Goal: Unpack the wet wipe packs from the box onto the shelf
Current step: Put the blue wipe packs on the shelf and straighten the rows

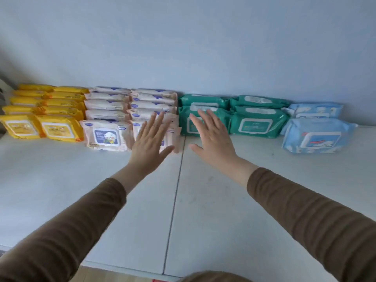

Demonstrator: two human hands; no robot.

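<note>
Wet wipe packs stand in rows along the back of the white shelf (101,190), against the wall. From left to right they are yellow packs (59,128), pale pink packs (105,135), green packs (256,124) and light blue packs (313,137). My left hand (150,143) is held flat with fingers spread in front of the right column of pink packs. My right hand (211,137) is spread the same way in front of the left green pack. Both hands hold nothing. The box is out of view.
A seam (173,200) runs front to back down the middle of the shelf. A blue-grey wall (183,47) rises right behind the packs. A strip of wooden floor (105,275) shows below the shelf's front edge.
</note>
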